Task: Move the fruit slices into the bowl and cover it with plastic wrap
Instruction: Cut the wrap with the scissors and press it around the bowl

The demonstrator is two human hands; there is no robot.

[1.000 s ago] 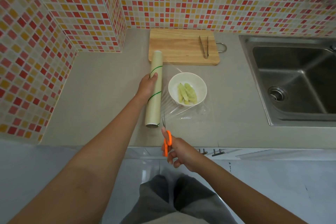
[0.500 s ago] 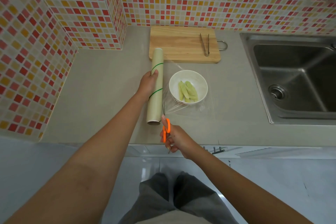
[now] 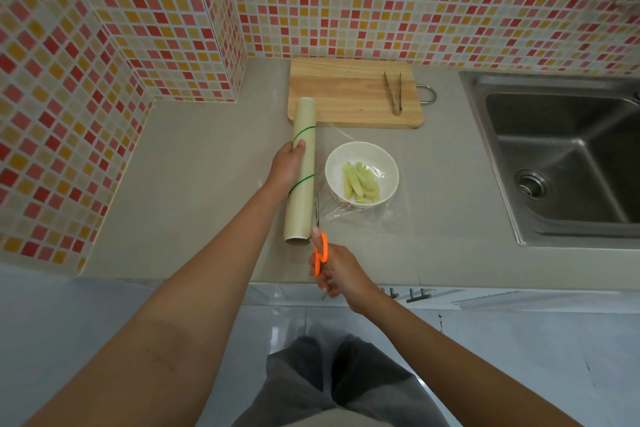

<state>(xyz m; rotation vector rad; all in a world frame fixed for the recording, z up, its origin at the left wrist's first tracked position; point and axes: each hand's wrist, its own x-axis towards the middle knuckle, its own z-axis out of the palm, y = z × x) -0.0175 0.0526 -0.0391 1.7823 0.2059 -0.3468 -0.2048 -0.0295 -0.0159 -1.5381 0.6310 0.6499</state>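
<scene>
A white bowl [image 3: 362, 173] on the grey counter holds several pale green fruit slices [image 3: 360, 180]. A clear sheet of plastic wrap [image 3: 375, 221] is stretched from the roll over the bowl and lies on the counter to its right. My left hand [image 3: 288, 166] grips the plastic wrap roll [image 3: 302, 170], which lies lengthwise just left of the bowl. My right hand [image 3: 337, 270] holds orange-handled scissors [image 3: 319, 246], their blades pointing away along the sheet beside the roll's near end.
A wooden cutting board [image 3: 349, 92] lies behind the bowl with metal tongs [image 3: 393, 92] on its right part. A steel sink [image 3: 568, 156] takes up the right side. Tiled walls close off the back and left. The counter's front edge [image 3: 450, 282] runs just beneath my right hand.
My right hand has carried the scissors forward from the counter edge, and the blades now reach into the wrap beside the roll. My left hand stays on the roll.
</scene>
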